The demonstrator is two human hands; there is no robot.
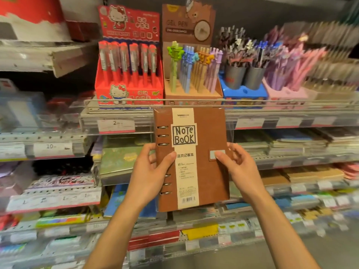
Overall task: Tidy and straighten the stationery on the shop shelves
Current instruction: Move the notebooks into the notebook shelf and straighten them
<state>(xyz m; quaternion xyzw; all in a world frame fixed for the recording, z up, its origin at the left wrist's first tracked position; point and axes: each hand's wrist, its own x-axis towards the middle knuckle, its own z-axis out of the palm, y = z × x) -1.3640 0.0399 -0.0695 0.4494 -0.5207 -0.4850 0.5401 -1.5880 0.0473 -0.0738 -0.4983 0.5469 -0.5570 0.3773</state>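
shop shelves (pixel 190 117) fill the view, tier on tier of stationery behind clear rails with price tags, the right side smeared with blur. up top sits a row of pen displays: a red cartoon-cat pen box (pixel 129 74) with red-capped pens standing upright, just beside it a brown gel pen box (pixel 191 61) with green, blue, yellow and lilac pens, then a blue stand (pixel 244 94) carrying two grey cups of dark pens, and a pink pen box (pixel 285 86) further right. lower tiers hold flat stacks of notebooks in green, blue, tan and yellow, titles too blurred to read.

front and centre, a brown ring-bound notebook (pixel 209 162) is held upright in front of the shelves, cover facing the camera, a cream band down it printed "note book", metal rings along its left edge, a barcode at the bottom. the left hand (pixel 149 175) grips the ringed edge, thumb across the cover and fingers curled behind. the right hand (pixel 237 166) holds the opposite edge, thumb pressing on the small clasp tab, fingers wrapped round the back. the notebook's top overlaps the wire rail of the pen shelf.
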